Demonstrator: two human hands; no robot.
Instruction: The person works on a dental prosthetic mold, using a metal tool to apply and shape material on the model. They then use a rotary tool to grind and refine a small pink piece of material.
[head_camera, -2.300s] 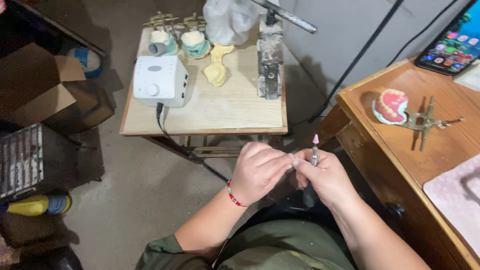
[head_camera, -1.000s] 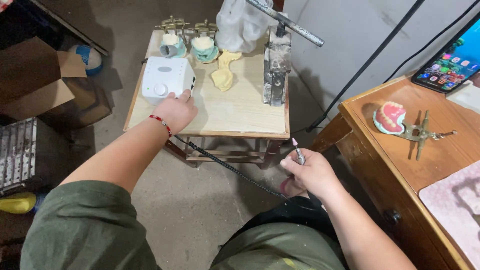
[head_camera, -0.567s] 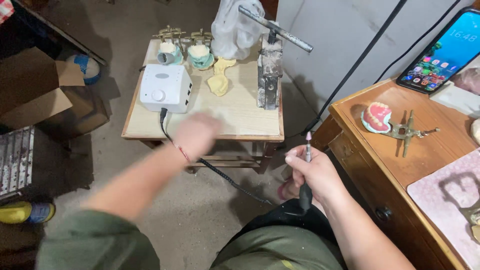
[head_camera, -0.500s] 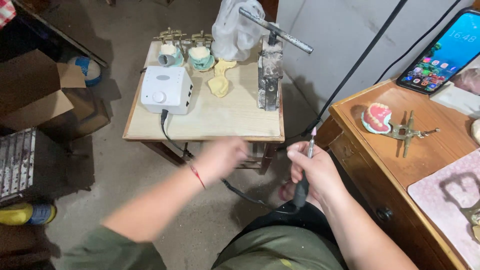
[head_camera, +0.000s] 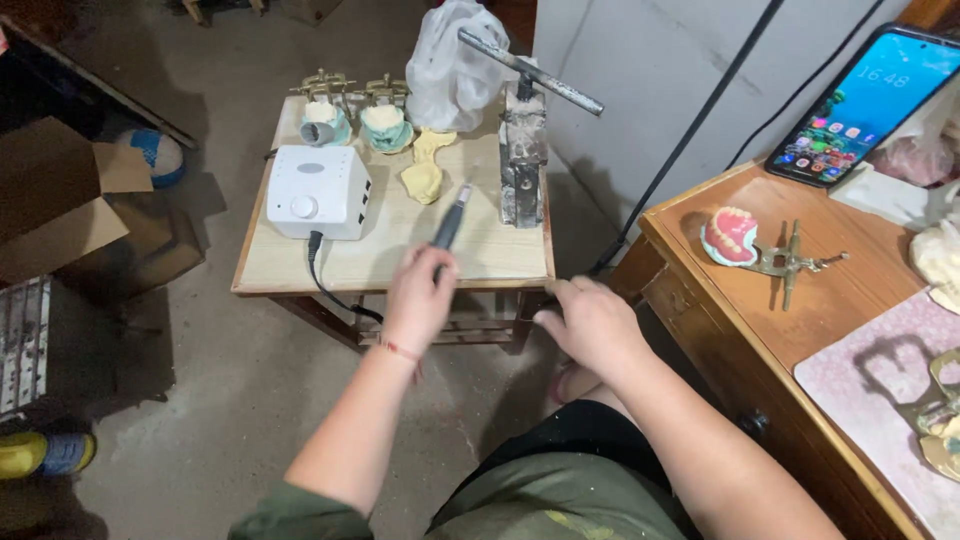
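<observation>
My left hand (head_camera: 420, 292) grips a dark pen-shaped handpiece (head_camera: 447, 222) and holds it over the front of the small wooden table (head_camera: 470, 262), tip pointing away from me. A black cable (head_camera: 330, 290) runs from the white control box (head_camera: 318, 192) on that table down past the table's front edge. My right hand (head_camera: 590, 322) hovers right of the table's front corner, fingers loosely curled and holding nothing.
The table also carries two plaster casts on brass articulators (head_camera: 352, 112), yellow casts (head_camera: 424, 172), a metal press (head_camera: 524, 150) and a plastic bag (head_camera: 452, 62). At right is a wooden desk (head_camera: 800, 330) with a pink denture model (head_camera: 730, 236) and a phone (head_camera: 865, 106). Cardboard boxes (head_camera: 60, 210) are at left.
The handpiece has passed from my right hand to my left hand, which now holds it over the small table. My right hand has let go and dropped lower.
</observation>
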